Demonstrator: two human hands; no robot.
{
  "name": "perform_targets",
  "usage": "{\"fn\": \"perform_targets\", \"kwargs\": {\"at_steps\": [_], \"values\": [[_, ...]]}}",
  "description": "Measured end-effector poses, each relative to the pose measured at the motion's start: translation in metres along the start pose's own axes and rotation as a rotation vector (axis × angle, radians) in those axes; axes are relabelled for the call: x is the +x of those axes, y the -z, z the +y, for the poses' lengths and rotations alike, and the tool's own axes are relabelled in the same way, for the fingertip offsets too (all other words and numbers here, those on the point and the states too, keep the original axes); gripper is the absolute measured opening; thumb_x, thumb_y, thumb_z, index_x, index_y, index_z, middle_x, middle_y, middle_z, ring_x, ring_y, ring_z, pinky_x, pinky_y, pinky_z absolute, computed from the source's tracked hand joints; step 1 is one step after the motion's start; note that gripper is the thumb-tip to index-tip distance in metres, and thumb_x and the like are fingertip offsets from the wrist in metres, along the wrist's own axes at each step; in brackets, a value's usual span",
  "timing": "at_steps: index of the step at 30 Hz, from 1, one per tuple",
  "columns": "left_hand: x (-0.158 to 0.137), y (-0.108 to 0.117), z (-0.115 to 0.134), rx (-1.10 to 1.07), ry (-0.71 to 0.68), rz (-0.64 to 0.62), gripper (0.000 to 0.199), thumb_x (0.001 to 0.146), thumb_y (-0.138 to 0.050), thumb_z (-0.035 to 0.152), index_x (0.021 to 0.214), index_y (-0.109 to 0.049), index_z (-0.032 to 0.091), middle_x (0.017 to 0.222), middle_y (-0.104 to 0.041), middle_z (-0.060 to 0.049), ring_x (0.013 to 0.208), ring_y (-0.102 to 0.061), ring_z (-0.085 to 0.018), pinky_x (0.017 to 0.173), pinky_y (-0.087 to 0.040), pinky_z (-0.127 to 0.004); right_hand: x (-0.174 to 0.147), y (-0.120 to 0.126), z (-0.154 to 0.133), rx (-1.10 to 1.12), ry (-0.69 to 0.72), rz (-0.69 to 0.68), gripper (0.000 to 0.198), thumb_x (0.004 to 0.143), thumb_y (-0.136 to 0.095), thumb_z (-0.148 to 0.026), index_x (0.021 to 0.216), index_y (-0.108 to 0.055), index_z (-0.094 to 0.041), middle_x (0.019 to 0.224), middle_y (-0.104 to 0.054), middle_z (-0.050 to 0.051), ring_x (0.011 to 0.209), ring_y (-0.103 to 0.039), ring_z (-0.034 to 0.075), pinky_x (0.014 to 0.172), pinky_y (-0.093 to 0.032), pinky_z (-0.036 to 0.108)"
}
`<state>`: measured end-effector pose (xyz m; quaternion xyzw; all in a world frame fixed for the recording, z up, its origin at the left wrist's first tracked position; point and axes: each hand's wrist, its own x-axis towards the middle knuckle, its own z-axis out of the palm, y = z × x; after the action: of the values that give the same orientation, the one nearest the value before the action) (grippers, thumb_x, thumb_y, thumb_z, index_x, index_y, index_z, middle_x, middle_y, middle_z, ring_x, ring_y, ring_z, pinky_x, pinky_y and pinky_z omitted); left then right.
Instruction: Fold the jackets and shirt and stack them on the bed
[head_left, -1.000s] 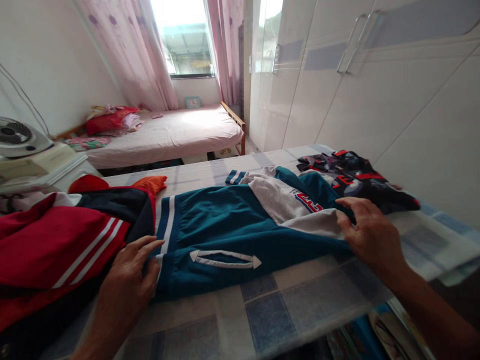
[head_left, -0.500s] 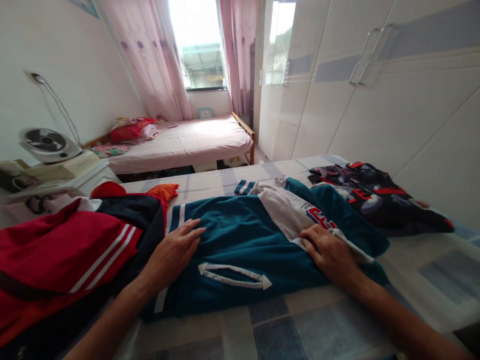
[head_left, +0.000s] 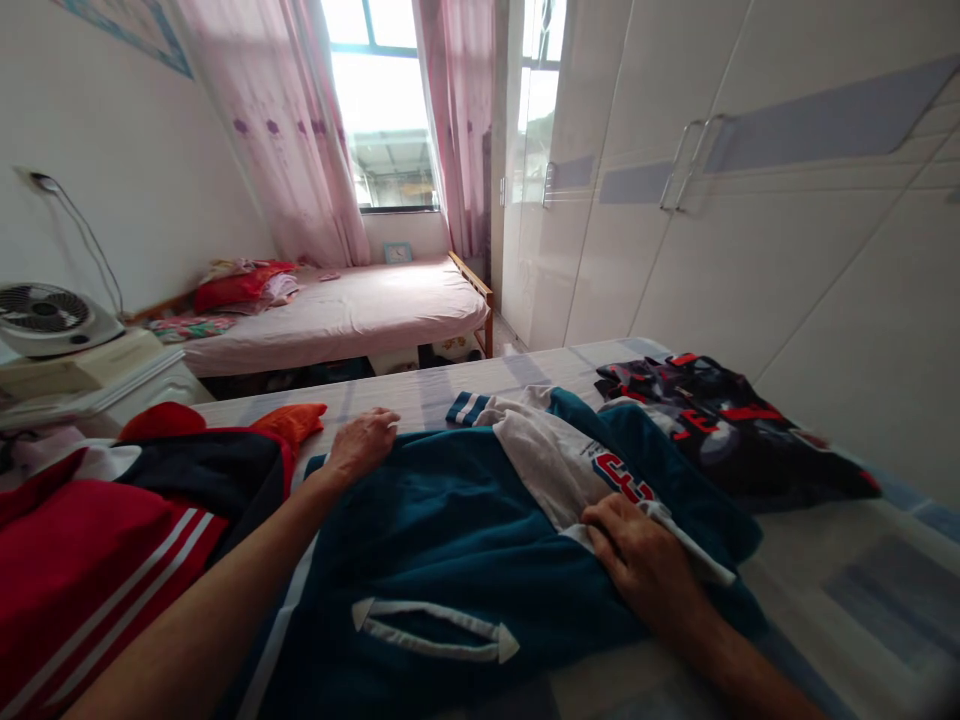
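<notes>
A teal and grey jacket (head_left: 442,510) lies spread on the checked bedsheet (head_left: 405,395), with a white-trimmed pocket towards me and red lettering on its grey part. My left hand (head_left: 367,440) rests at the jacket's far left corner, by its striped hem, fingers stretched out and slightly bent. On the right, my right hand (head_left: 637,550) has its fingers curled on the grey and teal fabric just below the lettering, gripping it. One striped cuff sticks out beyond the jacket's far edge.
A red and navy garment (head_left: 112,570) lies at the left with an orange piece (head_left: 296,425) behind it. At the right is a folded black and red garment (head_left: 720,430). White wardrobe doors (head_left: 750,270) line the right side; a fan (head_left: 52,315) stands at the left.
My left hand has slid away from me along the jacket's left side to its far corner. My right hand stays on the same spot. The view has tilted up and turned right.
</notes>
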<state>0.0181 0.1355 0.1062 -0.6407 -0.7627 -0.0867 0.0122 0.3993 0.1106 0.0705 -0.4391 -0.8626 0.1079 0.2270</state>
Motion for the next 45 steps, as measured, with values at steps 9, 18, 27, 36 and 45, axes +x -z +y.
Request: {"fn": "perform_targets", "kwargs": {"at_steps": [9,18,27,36,45], "values": [[0.086,-0.031,0.088,-0.198,-0.080,-0.107,0.041,0.089,-0.050,0.041,0.121,-0.053,0.016,0.123,-0.056,-0.011,0.109,-0.056,-0.024,0.093,-0.045,-0.048,-0.002,-0.001,0.002,0.041,-0.015,-0.008,0.019,0.090,-0.040,-0.018,0.091,-0.058,-0.023,0.091,-0.060,0.004,0.087,-0.059,0.020,0.078,-0.045,0.037],[0.088,0.009,0.105,-0.358,-0.083,0.042,0.022,0.086,-0.057,0.031,0.098,-0.062,0.013,0.094,-0.065,-0.005,0.084,-0.062,-0.016,0.075,-0.052,-0.034,-0.003,-0.003,0.004,0.110,-0.011,0.020,0.018,0.090,-0.041,-0.015,0.093,-0.057,-0.023,0.092,-0.060,0.003,0.088,-0.058,0.018,0.079,-0.044,0.034],[-0.100,0.103,0.046,-0.342,-0.246,0.719,0.011,0.081,-0.056,0.033,0.089,-0.063,0.032,0.104,-0.062,0.003,0.101,-0.058,-0.019,0.091,-0.048,-0.037,-0.014,0.012,0.003,0.067,0.067,0.122,0.016,0.089,-0.042,-0.015,0.088,-0.058,-0.020,0.089,-0.065,0.005,0.084,-0.062,0.020,0.078,-0.047,0.035],[-0.228,0.018,-0.019,-0.636,0.273,0.084,0.037,0.077,-0.054,0.054,0.096,-0.069,0.026,0.098,-0.069,-0.003,0.085,-0.067,-0.023,0.058,-0.055,-0.024,-0.046,0.019,0.002,-0.256,0.211,0.478,0.021,0.087,-0.051,-0.020,0.108,-0.052,-0.017,0.097,-0.062,0.010,0.090,-0.061,0.021,0.074,-0.049,0.031],[-0.211,0.034,0.006,-0.559,0.206,0.404,0.034,0.078,-0.055,0.045,0.104,-0.067,0.025,0.092,-0.066,-0.002,0.083,-0.063,-0.020,0.077,-0.052,-0.031,-0.047,0.029,0.007,-0.406,0.269,0.449,0.008,0.084,-0.055,-0.016,0.089,-0.058,-0.021,0.102,-0.064,0.007,0.110,-0.052,0.029,0.092,-0.036,0.047]]}}
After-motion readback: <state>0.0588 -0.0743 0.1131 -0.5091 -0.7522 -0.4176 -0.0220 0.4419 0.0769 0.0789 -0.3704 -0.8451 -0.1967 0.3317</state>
